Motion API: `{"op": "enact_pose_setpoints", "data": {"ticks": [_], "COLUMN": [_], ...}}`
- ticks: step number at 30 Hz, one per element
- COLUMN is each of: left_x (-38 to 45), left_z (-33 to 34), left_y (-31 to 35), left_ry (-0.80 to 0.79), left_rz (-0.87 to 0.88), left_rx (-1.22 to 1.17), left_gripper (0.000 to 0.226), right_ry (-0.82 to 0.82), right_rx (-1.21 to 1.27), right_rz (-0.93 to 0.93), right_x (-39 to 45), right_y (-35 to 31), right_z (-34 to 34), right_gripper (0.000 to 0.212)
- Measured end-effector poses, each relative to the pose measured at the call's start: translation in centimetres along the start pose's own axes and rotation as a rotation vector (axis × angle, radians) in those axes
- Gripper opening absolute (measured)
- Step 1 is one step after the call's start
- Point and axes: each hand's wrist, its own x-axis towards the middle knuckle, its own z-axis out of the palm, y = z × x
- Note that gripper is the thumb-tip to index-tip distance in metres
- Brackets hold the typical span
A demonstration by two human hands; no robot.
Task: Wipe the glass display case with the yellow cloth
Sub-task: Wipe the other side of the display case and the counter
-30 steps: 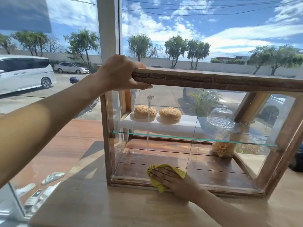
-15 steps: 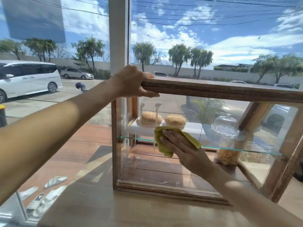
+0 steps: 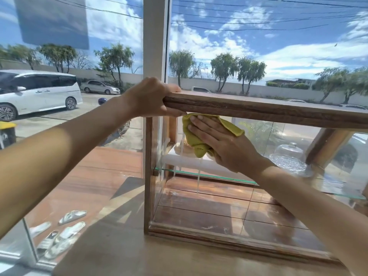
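A wood-framed glass display case (image 3: 258,110) stands on a pale wooden counter, with a glass shelf inside. My left hand (image 3: 151,96) grips the case's top left corner, thumb under the wooden rail. My right hand (image 3: 221,142) lies flat with straight fingers on the yellow cloth (image 3: 194,136), pressing it against the front glass just under the top rail at the upper left. Streaks of liquid run down the glass below the cloth. A bun on a white tray is partly hidden behind the cloth.
A glass cake dome (image 3: 288,156) sits on the shelf at the right. The pale counter (image 3: 119,255) runs along a big window with a white pillar (image 3: 154,36). Outside are sandals (image 3: 65,226) on a wooden deck and parked cars.
My right hand has slid the yellow cloth up the front glass, from the bottom edge past the shelf level to just under the top rail. My left hand has kept its grip.
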Motion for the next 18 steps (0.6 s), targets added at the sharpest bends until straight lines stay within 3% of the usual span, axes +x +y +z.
{"op": "enact_pose_setpoints", "data": {"ticks": [13,18], "left_x": [-0.3,-0.3], "left_z": [-0.2,0.0], "left_y": [0.4,0.2], "left_ry": [0.013,0.024], "left_rz": [-0.013,-0.020], "left_rx": [-0.047,-0.054], "left_gripper": [0.056,0.063], "right_ry": [-0.021,-0.057], "right_rx": [0.003,-0.082], "right_rz": [-0.101,-0.130], "right_x": [-2.8,-5.6], "right_y": [-3.1,-5.5], "right_z": [3.5,5.6], "right_gripper": [0.059,0.065]}}
